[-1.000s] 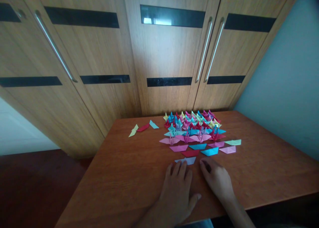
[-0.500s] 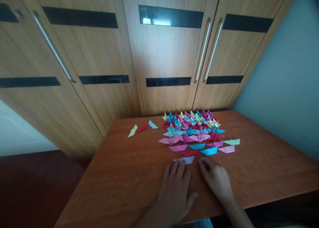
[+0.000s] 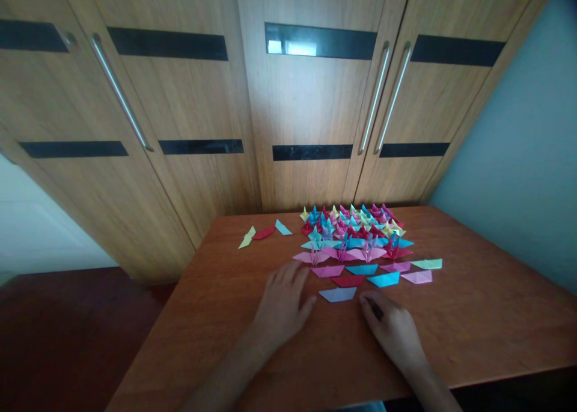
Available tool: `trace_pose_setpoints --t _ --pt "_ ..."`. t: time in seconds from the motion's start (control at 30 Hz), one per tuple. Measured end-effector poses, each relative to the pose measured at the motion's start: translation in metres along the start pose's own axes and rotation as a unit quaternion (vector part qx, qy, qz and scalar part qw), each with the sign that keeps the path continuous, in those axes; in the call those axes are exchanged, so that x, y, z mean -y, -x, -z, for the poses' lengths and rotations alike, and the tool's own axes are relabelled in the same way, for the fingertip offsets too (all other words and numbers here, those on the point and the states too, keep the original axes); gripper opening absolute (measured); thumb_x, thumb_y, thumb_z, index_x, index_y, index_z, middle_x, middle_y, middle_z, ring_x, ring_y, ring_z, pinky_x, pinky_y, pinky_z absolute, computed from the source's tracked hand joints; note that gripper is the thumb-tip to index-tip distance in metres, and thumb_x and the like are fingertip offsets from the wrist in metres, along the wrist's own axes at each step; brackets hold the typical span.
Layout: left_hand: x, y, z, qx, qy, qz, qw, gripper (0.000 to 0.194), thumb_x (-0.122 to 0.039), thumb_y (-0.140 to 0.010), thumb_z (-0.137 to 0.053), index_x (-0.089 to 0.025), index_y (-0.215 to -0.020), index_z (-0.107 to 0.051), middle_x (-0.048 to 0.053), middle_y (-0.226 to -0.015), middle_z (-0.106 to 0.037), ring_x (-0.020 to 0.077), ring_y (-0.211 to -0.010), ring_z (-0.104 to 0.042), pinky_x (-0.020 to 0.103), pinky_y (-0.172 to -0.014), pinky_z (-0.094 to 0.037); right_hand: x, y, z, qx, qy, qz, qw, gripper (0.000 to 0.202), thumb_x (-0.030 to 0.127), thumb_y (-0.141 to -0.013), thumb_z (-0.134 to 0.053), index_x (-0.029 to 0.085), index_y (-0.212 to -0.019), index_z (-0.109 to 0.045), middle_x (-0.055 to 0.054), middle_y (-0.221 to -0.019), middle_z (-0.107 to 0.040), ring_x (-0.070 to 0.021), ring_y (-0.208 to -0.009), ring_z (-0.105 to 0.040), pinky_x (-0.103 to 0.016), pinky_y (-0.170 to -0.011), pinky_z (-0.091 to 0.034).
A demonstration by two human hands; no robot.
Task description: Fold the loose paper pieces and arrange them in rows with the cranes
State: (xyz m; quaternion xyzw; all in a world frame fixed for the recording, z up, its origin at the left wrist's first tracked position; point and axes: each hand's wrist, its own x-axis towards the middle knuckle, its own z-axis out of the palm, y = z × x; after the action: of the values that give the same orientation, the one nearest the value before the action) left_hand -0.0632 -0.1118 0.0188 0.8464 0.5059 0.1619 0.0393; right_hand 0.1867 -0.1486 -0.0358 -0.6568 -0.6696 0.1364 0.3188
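Note:
A pale blue folded paper lies flat on the brown wooden table, uncovered. My left hand rests palm down to its left, fingers spread, holding nothing. My right hand lies on the table just right of the paper, fingers loosely curled, holding nothing; its fingertips are close to the paper's right end. Beyond the paper lies a row of flat folded pieces in pink, red and blue, and behind them a dense cluster of small coloured paper cranes.
Three loose folded pieces, yellow, red and blue, lie at the table's far left. Tall wooden wardrobe doors with metal handles stand right behind the table. A pale blue wall borders the right side. Dark floor shows at the left.
My left hand has slid left and forward off the pale blue paper, uncovering it. My right hand has stayed in place. The view shifted slightly.

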Motion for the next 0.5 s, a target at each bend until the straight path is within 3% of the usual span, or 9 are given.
trace_pose_setpoints --t 0.13,0.23,0.37,0.5 --pt "0.076 -0.022 0.021 -0.072 -0.129 0.169 0.975 0.042 -0.034 -0.086 -0.042 -0.016 -0.123 -0.048 0.016 -0.128 -0.047 0.0325 -0.115 -0.044 0.047 -0.095 -0.032 0.024 0.002 -0.011 0.04 -0.028 0.039 0.998 0.03 0.036 -0.088 -0.039 0.022 -0.093 -0.065 -0.006 -0.096 -0.069 -0.0202 -0.085 -0.064 -0.029 -0.077 -0.047" --pt "0.121 -0.031 0.025 -0.075 -0.16 0.253 0.951 0.039 -0.037 -0.086 -0.041 -0.016 -0.116 -0.053 0.016 -0.115 -0.054 0.0326 -0.108 -0.049 0.046 -0.089 -0.036 0.057 0.005 -0.024 0.096 -0.036 0.083 0.991 0.026 0.027 -0.088 -0.04 0.023 -0.088 -0.065 -0.003 -0.089 -0.069 -0.0173 -0.081 -0.063 -0.026 -0.074 -0.045" --pt "0.153 -0.041 0.015 -0.083 -0.114 0.288 0.947 0.04 -0.043 -0.085 -0.039 -0.014 -0.108 -0.057 0.015 -0.108 -0.057 0.03 -0.101 -0.053 0.04 -0.084 -0.04 0.093 0.008 -0.04 0.141 -0.029 0.135 0.98 0.023 0.02 -0.086 -0.042 0.024 -0.085 -0.065 0.0 -0.083 -0.068 -0.0148 -0.077 -0.062 -0.023 -0.07 -0.041" --pt "0.166 -0.051 0.003 -0.092 -0.089 0.298 0.946 0.044 -0.046 -0.086 -0.037 -0.012 -0.1 -0.061 0.016 -0.102 -0.059 0.0295 -0.096 -0.055 0.037 -0.08 -0.043 0.101 0.006 -0.045 0.147 -0.024 0.134 0.98 0.022 0.018 -0.084 -0.043 0.024 -0.084 -0.064 0.001 -0.081 -0.067 -0.0137 -0.075 -0.06 -0.022 -0.067 -0.039"
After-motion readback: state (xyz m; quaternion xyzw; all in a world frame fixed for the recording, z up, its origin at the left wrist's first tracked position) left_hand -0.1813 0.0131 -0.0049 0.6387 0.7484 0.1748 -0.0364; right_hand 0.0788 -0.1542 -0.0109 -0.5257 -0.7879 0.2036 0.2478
